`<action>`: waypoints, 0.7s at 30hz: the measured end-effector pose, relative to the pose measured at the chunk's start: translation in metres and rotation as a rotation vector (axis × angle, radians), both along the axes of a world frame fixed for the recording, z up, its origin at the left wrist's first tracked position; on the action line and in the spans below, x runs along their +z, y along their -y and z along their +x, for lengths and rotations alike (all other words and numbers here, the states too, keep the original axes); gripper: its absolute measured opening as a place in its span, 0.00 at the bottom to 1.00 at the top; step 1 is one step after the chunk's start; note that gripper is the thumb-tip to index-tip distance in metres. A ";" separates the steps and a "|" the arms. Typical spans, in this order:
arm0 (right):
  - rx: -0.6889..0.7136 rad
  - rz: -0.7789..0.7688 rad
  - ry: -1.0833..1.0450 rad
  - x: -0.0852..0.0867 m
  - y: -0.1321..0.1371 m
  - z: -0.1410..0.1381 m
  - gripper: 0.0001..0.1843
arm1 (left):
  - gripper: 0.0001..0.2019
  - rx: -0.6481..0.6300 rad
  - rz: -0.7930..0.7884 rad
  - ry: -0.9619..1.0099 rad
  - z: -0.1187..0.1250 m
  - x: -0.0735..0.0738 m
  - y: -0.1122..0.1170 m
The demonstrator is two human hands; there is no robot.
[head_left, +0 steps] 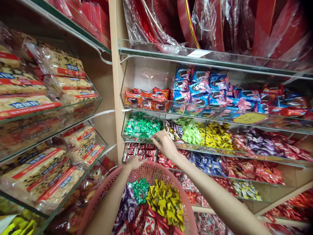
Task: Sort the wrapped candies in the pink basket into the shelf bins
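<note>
A pink perforated plastic basket (187,199) is below me, holding green-wrapped candies (140,191), yellow-wrapped candies (166,199), purple-wrapped candies (126,204) and red-and-white packets (149,225). My left hand (134,162) is closed over the basket's far rim. My right hand (166,145) is at the front glass edge of a shelf compartment of green-wrapped candies (143,125). Its fingers are curled together, and whether anything is between them is hidden. Just right of that hand lie brown-and-blue wrapped bars (174,129) and light green candies (189,130).
Glass-fronted shelves (234,151) of wrapped sweets run to the right. Packs of blue-and-pink cookies (199,88) fill the shelf above. On the left, angled glass shelves hold bagged puffed-rice bars (46,166). A wooden upright (118,98) divides the two units.
</note>
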State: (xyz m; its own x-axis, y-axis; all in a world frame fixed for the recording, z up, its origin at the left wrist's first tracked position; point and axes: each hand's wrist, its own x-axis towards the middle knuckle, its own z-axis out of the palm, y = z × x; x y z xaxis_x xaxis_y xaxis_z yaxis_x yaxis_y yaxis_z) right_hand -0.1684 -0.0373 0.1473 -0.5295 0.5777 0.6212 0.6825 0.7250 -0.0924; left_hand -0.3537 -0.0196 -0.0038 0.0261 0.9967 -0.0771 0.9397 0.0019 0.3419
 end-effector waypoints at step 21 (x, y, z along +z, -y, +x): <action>-0.024 0.040 0.259 0.018 -0.015 -0.033 0.08 | 0.34 -0.007 0.011 -0.005 0.000 -0.003 0.000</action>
